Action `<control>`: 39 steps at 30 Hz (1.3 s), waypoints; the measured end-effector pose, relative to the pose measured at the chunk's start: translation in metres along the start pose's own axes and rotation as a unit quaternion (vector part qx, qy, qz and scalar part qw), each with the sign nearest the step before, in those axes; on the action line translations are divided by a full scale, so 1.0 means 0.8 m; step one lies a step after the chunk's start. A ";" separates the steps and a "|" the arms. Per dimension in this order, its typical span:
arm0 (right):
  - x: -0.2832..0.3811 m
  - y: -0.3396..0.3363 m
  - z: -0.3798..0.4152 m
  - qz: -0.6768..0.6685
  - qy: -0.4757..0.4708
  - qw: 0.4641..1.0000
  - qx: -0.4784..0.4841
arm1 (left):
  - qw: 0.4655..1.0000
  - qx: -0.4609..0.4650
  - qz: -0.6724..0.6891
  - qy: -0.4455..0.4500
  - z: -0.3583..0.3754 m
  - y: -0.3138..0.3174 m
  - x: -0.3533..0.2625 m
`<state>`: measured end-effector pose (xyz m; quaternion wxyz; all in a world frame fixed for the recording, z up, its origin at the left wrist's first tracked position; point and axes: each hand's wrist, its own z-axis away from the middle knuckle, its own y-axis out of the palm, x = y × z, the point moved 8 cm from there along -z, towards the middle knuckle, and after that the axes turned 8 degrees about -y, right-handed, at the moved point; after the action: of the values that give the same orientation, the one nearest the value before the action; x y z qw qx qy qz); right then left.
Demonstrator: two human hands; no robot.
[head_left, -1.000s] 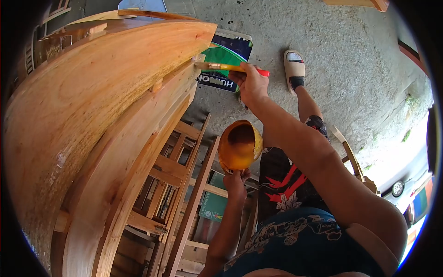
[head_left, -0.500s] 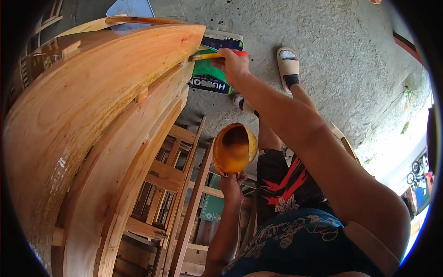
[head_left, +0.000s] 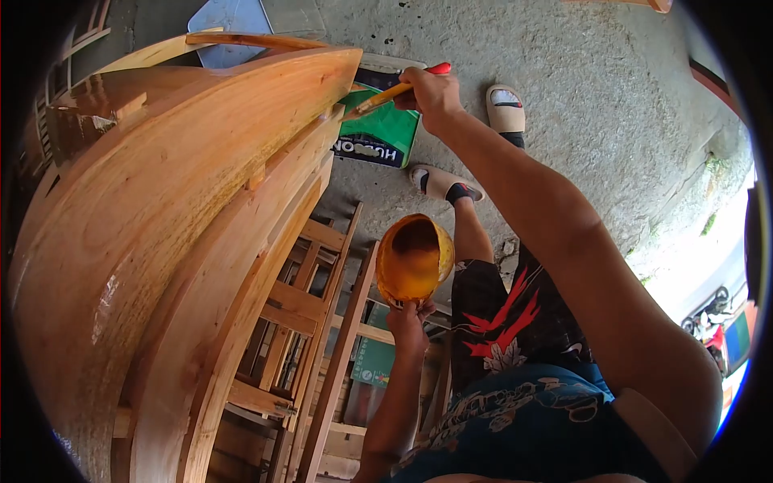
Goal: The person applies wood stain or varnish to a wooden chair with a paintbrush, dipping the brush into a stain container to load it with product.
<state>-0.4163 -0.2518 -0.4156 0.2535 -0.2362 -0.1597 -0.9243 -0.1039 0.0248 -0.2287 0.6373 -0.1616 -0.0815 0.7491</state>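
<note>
1. Near the end of a wooden board [head_left: 216, 262], my right grip [head_left: 437, 98] clasped a slim yellow brush [head_left: 390, 95] with a red-tipped handle.
2. Lower in view, my left grip [head_left: 409, 322] held a smeared, amber-yellow container [head_left: 407, 278].

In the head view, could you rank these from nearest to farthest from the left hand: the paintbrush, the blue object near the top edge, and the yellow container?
From the left hand:
1. Yellow container: held right in it.
2. Paintbrush: farther up the picture, in the right hand.
3. Blue object: at the upper left, beyond the wooden boards.
</note>
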 end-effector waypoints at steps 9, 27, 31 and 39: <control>-0.035 -0.012 0.022 -0.080 -0.008 0.996 -0.032 | 1.000 0.011 0.003 -0.015 -0.002 0.007 -0.001; -0.145 0.035 0.132 -0.273 0.032 0.951 0.140 | 1.000 -0.002 0.006 -0.021 -0.036 -0.039 0.002; -0.142 -0.008 0.137 -0.292 0.019 0.953 0.075 | 1.000 0.012 -0.023 -0.003 -0.046 -0.060 0.000; -0.105 0.062 0.276 -0.393 0.053 0.910 0.124 | 0.998 0.032 -0.050 0.025 -0.062 -0.075 -0.015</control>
<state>-0.2470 -0.1677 -0.2657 -0.0955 -0.0722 -0.3391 -0.9331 -0.0297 0.0192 -0.2536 0.6808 -0.1553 -0.0492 0.7141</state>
